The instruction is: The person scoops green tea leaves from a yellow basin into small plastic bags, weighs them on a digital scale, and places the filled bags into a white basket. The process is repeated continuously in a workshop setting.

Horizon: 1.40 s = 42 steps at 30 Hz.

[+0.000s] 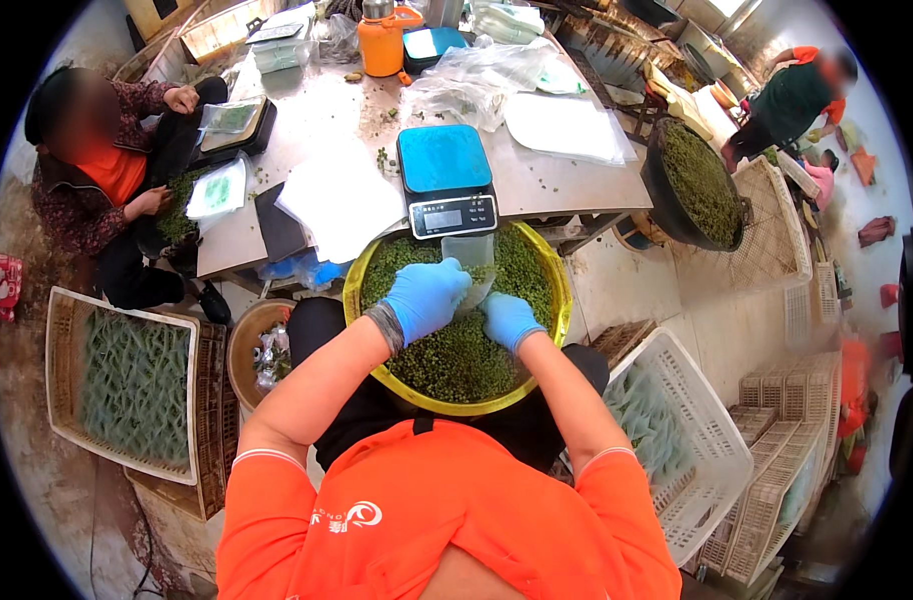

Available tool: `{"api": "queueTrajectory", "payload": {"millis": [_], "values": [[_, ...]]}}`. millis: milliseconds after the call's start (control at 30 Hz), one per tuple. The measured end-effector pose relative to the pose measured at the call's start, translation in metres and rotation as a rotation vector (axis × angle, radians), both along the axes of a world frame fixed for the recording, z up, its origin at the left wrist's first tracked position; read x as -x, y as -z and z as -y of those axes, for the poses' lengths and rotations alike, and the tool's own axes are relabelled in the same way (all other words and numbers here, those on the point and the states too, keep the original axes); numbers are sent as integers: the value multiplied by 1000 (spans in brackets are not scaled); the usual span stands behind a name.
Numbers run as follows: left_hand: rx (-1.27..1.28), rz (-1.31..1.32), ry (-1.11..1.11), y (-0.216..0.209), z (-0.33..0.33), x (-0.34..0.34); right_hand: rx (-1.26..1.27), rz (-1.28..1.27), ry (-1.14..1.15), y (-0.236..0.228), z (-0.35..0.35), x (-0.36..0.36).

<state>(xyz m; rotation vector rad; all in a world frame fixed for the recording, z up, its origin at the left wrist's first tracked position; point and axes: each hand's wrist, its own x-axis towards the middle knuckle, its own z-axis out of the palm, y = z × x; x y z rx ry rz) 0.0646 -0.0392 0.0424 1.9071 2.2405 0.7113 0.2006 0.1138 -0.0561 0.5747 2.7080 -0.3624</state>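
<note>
My left hand [427, 298], in a blue glove, is closed on a clear plastic bag [467, 250] that has green bits inside. Below both hands, a yellow-rimmed basin [563, 290] holds a heap of loose, small green berry-like pieces [447, 362]. My right hand [510, 320], also gloved in blue, is low over the heap beside the bag's lower end. Its fingers curl in toward the bag, and what they hold is hidden. Just beyond the basin, a digital scale [445, 165] with a blue plate stands at the table's near edge.
White sheets [342, 205] and clear plastic bags [477, 85] lie on the table [552, 190], near an orange jug [381, 45]. Crates of filled bags stand left [122, 465] and right [717, 490]. A black tub [742, 205] holds more green pieces. One person [92, 160] sits left; another [792, 100] is far right.
</note>
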Motion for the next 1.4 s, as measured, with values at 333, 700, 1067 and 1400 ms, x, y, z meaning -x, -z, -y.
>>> {"api": "queueTrajectory", "payload": {"millis": [333, 700, 1067, 1400], "values": [[-67, -22, 46, 11, 3, -15, 926, -553, 436, -177, -36, 14], [-60, -69, 21, 8, 9, -19, 539, -559, 155, -176, -24, 4], [-121, -68, 8, 9, 6, -12, -77, -69, 84, 10, 27, -10], [-122, -99, 56, 11, 6, -18, 652, -672, 214, -168, -28, 15]]}}
